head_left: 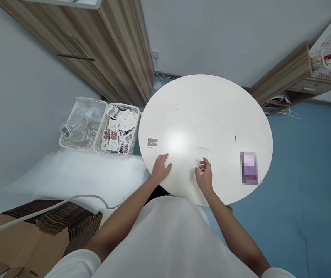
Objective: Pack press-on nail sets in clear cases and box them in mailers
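My left hand (161, 169) is at the near left part of the round white table (206, 104), its thumb and fingers apart with nothing in them. Beyond it to the left lies a small card with two rows of glossy reddish oval pieces (152, 142), which look like press-on nails. My right hand (205, 175) has curved fingers with a gap to the thumb, and I see nothing held between them. Just past its fingertips is a small clear plastic piece (203, 153) lying flat. Whether the fingers touch it, I cannot tell.
Left of the table, a white basket (139, 112) holds many nail cards, beside another with clear plastic bags (88, 114). White sheeting (90, 175) and folded cardboard (38, 243) lie nearer. A blurred purple item (250, 168) rests on the table's right, near a small dark mark.
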Demonstrator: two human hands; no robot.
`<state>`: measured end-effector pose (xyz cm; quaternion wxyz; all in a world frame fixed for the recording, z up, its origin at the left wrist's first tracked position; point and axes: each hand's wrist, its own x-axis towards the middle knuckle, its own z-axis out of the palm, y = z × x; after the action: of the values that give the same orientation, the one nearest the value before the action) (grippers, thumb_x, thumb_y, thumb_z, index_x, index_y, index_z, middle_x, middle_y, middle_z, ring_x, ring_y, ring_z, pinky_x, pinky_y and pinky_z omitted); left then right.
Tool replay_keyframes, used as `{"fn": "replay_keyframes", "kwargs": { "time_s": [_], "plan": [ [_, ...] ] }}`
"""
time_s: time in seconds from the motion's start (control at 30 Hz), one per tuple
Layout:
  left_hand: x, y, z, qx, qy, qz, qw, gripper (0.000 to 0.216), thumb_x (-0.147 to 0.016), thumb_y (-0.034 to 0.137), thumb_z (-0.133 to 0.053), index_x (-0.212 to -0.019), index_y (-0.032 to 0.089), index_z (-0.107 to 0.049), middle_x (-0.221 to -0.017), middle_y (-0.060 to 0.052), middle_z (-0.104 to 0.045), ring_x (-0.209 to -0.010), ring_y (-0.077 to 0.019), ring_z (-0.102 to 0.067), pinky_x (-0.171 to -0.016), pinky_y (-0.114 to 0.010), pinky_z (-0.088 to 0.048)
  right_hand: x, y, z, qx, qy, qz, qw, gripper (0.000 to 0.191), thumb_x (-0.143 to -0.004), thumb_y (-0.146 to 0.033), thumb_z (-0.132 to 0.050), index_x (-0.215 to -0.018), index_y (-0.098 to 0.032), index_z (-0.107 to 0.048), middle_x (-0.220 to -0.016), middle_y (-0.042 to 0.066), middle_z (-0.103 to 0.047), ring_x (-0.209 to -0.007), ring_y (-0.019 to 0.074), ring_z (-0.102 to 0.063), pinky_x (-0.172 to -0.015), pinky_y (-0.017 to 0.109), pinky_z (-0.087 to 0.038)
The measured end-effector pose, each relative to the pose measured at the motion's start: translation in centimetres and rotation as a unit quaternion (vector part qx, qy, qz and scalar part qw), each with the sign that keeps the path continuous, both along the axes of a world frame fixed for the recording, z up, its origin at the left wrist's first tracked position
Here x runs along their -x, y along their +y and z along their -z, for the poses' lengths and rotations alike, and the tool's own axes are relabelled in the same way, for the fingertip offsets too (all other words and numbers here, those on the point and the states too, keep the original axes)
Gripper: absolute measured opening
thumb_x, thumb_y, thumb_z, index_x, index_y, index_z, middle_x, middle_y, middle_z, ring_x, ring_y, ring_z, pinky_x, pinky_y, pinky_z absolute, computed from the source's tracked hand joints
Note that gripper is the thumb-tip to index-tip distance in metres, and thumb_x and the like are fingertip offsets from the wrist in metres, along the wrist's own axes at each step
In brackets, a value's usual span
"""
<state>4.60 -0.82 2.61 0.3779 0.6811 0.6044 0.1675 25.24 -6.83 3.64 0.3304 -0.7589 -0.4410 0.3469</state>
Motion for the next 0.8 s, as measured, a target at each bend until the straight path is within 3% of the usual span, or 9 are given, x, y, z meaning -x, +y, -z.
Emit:
{"fn": "replay_keyframes", "kwargs": {
  "time_s": [0.1,0.17,0.3,0.5,0.8],
  "plan": [
    [5.9,4.0,-0.3,-0.034,0.058,-0.025,0.997,0.047,-0.074,0.024,-0.053,-0.12,0.018,-0.043,-0.099,-0.008,-0.05,-0.09,-0.0204,-0.052,-0.081,-0.033,-0.043,4.5,3.1,0.0,0.014,-0.004,-0.123,0.992,0.056,-0.075,-0.028,-0.047,-0.128,-0.023,-0.029,-0.11,0.008,-0.048,-0.087,0.0175,-0.05,-0.079,0.037,-0.045],
    [8.6,6.4,-0.2,-0.02,0.092,0.002,0.996,0.05,-0.072,0.021,-0.055,-0.12,0.017,-0.042,-0.098,-0.009,-0.052,-0.089,-0.0219,-0.053,-0.078,-0.033,-0.043,7.4,5.5,0.4,0.029,-0.024,-0.182,0.983,0.058,-0.075,-0.025,-0.048,-0.129,-0.023,-0.029,-0.111,0.008,-0.048,-0.093,0.0192,-0.049,-0.082,0.039,-0.043],
    [10.5,10.2,0.1,0.008,0.144,0.07,0.987,0.066,-0.066,0.019,-0.061,-0.127,0.015,-0.035,-0.092,-0.009,-0.056,-0.088,-0.0248,-0.054,-0.073,-0.032,-0.042,11.6,9.9,1.6,0.022,-0.094,-0.259,0.961,0.057,-0.074,-0.022,-0.049,-0.128,-0.024,-0.032,-0.114,0.008,-0.045,-0.106,0.0238,-0.042,-0.089,0.042,-0.038],
    [10.2,12.1,0.5,0.064,0.178,0.111,0.976,0.078,-0.063,0.017,-0.065,-0.131,0.016,-0.027,-0.086,-0.008,-0.059,-0.083,-0.025,-0.056,-0.065,-0.028,-0.041,14.3,14.1,3.5,0.073,-0.14,-0.226,0.961,0.068,-0.069,-0.03,-0.06,-0.13,-0.023,-0.029,-0.105,0.009,-0.047,-0.099,0.026,-0.043,-0.083,0.041,-0.038],
    [10.6,11.7,1.2,0.072,0.133,0.106,0.983,0.065,-0.067,0.014,-0.061,-0.126,0.019,-0.034,-0.083,-0.006,-0.058,-0.083,-0.0234,-0.055,-0.065,-0.028,-0.041,15.6,14.6,4.1,0.117,-0.199,-0.207,0.951,0.06,-0.067,-0.025,-0.062,-0.122,-0.032,-0.039,-0.099,0.006,-0.045,-0.094,0.0261,-0.042,-0.076,0.041,-0.035]
  ]
}}
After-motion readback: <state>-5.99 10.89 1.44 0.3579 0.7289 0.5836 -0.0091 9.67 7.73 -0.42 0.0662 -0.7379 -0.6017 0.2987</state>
